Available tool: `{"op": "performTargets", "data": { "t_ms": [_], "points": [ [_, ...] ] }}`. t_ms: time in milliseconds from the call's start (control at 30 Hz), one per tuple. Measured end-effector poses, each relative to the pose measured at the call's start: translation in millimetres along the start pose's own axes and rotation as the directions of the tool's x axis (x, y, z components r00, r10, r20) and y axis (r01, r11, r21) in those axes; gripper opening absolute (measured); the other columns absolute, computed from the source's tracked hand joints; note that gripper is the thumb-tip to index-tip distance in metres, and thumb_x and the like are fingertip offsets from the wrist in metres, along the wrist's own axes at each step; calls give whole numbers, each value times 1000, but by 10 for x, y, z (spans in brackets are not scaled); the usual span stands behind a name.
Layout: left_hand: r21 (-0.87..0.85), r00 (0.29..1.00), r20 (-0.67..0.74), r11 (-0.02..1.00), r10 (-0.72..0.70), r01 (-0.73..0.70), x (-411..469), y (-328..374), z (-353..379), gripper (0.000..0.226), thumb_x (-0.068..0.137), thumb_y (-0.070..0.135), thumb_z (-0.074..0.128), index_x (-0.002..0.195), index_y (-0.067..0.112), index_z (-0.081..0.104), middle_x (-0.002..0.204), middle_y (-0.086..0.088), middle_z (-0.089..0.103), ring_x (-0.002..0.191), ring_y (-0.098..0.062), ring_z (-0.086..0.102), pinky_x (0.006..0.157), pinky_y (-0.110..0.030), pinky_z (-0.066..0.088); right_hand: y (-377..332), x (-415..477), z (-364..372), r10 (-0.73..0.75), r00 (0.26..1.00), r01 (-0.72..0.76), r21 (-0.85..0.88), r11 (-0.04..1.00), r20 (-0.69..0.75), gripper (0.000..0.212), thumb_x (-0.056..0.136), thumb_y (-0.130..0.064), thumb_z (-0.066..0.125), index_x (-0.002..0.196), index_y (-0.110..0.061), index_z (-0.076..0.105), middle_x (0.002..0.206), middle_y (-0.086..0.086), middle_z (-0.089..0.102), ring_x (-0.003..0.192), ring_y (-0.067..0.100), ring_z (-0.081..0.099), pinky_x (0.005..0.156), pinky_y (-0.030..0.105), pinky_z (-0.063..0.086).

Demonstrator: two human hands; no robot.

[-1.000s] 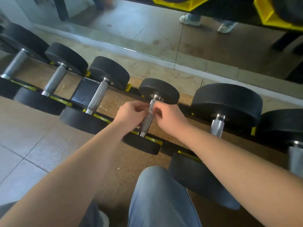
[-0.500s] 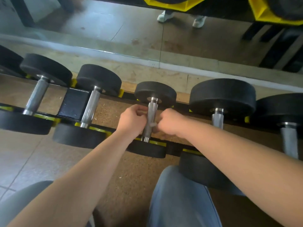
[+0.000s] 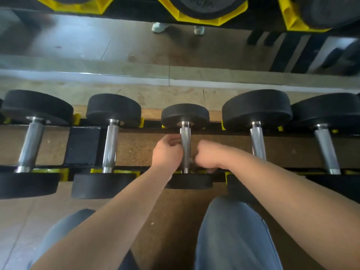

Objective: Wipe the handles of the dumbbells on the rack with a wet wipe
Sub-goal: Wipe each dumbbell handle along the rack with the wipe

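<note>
A small black dumbbell sits across the low rack, its knurled steel handle [image 3: 184,139] running away from me between two round heads. My left hand [image 3: 165,151] curls against the handle's left side, fingers pinched on it. On the right side, my right hand [image 3: 208,154] is a closed fist pressed to the lower part of the handle, its fingertips hidden. No wet wipe shows in either hand. The black rack rail [image 3: 83,147] carries yellow cradles under the dumbbell heads.
Two larger dumbbells [image 3: 110,147] lie to the left and two more [image 3: 258,141] to the right. An upper tier with yellow cradles [image 3: 202,20] overhangs the top. A mirror behind reflects someone's shoes [image 3: 158,28]. My jeans-clad knee [image 3: 233,230] is below the rack.
Both hands have slid down the handle toward its near end. The view has swung so the rack now runs level across the frame.
</note>
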State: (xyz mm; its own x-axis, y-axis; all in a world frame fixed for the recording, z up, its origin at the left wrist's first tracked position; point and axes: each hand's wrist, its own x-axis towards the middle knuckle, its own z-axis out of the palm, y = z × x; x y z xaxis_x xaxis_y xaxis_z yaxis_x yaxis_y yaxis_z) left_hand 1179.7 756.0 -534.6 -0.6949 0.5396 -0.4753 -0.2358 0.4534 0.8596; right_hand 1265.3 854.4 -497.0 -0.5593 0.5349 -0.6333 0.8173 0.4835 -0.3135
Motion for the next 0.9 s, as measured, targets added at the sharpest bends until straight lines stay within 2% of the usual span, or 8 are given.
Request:
{"op": "performTargets", "data": {
  "t_ms": [100, 233, 333, 467, 533, 600, 733, 900],
  "points": [
    [-61, 996, 66, 997, -53, 57, -3, -8, -62, 35, 96, 10, 58, 121, 33, 65, 112, 5, 71, 100, -18, 72, 89, -41, 62, 10, -21, 46, 98, 995, -98, 32, 995, 19, 14, 97, -18, 61, 84, -15, 57, 81, 7, 62, 60, 17, 57, 48, 23, 42],
    [-116, 985, 138, 986, -102, 119, -9, 14, -130, 37, 95, 7, 58, 123, 29, 66, 114, 1, 73, 102, -20, 71, 91, -44, 61, -27, 221, 55, 161, 942, 34, 559, 829, -296, 15, 97, -23, 66, 107, -24, 76, 112, 5, 72, 84, 19, 63, 69, 31, 52],
    [-113, 970, 195, 979, -145, 169, 13, 59, -221, 37, 98, 3, 54, 123, 29, 66, 113, 0, 72, 100, -18, 70, 79, -38, 63, -26, 235, 34, 38, 903, 131, 359, 924, -427, 24, 100, -23, 62, 121, -25, 73, 122, -2, 69, 108, 19, 63, 84, 28, 47],
    [-89, 924, 333, 970, -187, 228, 62, 186, -394, 29, 102, 7, 56, 125, 24, 63, 110, -3, 74, 94, -17, 75, 72, -38, 65, 27, 30, 97, -24, 997, 22, -22, 1000, -79, 17, 96, -24, 63, 86, -19, 76, 83, 3, 70, 81, 24, 69, 68, 34, 54],
    [-19, 900, 403, 981, -169, 193, 120, 243, -484, 28, 102, 10, 58, 126, 23, 63, 107, -2, 75, 93, -16, 75, 73, -36, 65, 29, -36, 126, -15, 1000, 13, -69, 998, -26, 20, 95, -29, 65, 84, -17, 77, 80, 5, 70, 77, 22, 68, 65, 34, 53],
    [43, 876, 461, 990, -140, 136, 183, 265, -550, 29, 101, 13, 60, 128, 23, 62, 105, 0, 76, 95, -14, 74, 79, -36, 63, -3, -48, 138, 0, 984, 12, 68, 998, -177, 15, 94, -32, 68, 90, -22, 78, 82, -3, 69, 80, 14, 67, 64, 26, 47],
    [108, 841, 525, 990, -132, 88, 271, 250, -637, 33, 100, 19, 63, 133, 23, 61, 114, -1, 73, 104, -16, 70, 82, -36, 62, -102, 82, 183, 70, 836, 111, 292, 950, -545, 18, 97, -28, 66, 114, -27, 72, 100, -14, 66, 89, 3, 62, 69, 15, 44],
    [38, 829, 548, 994, -107, 103, 391, 228, -680, 23, 100, 22, 66, 122, 20, 65, 111, -3, 74, 100, -16, 72, 81, -34, 62, -139, 11, 264, -95, 809, 152, 51, 987, -581, 20, 99, -24, 62, 116, -25, 72, 102, -9, 71, 86, 3, 65, 82, 28, 58]
  ]
}}
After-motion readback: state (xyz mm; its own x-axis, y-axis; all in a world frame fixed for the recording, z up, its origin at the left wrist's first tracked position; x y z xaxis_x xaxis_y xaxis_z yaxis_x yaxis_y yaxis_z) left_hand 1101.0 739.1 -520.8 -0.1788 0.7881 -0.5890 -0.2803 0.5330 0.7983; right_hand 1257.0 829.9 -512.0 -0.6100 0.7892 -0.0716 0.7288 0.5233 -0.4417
